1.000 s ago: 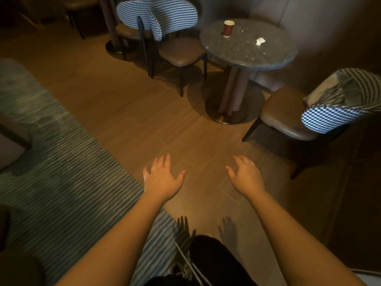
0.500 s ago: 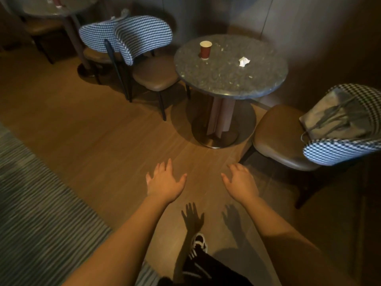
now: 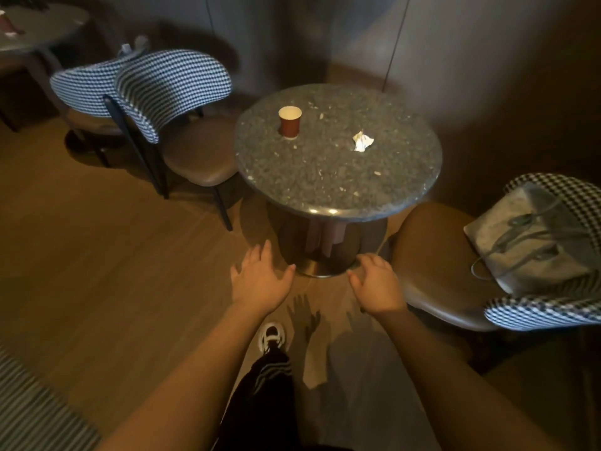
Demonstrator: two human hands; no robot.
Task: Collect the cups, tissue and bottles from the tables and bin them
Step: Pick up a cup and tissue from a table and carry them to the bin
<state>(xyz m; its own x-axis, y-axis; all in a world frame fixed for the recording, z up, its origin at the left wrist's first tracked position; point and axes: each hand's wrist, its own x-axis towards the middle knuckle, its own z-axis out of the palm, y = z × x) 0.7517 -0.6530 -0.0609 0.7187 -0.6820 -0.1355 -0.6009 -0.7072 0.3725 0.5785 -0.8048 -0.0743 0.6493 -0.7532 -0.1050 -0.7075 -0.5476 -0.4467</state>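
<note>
Head view, the only one supplied. Both hands are extended forward at low level, palms down, fingers spread; neither holds anything. The left hand [image 3: 260,281] and right hand [image 3: 377,286] hang over the floor, short of the near edge of the round stone table [image 3: 325,187] and below its top.

Items for collection on this table: one red paper cup [image 3: 289,122], upright, mouth open upward, standing toward the far left of the top; one crumpled tissue [image 3: 362,141], lying to the right of the cup and well apart from it. No bottle is visible on this table.

Governing relation: both items lie ahead of and above the hands, across most of the tabletop. The cup sits roughly in line with the left hand, the tissue roughly in line with the right. Judgement: the left hand is better placed for the cup, the right for the tissue. The cup's long axis is vertical, so a side grasp suits it.

A second table [image 3: 48,30] at far left carries another red object, too blurred to identify. A grey bag [image 3: 527,236] rests on the right-hand chair [image 3: 439,265]. No bin is in view.
</note>
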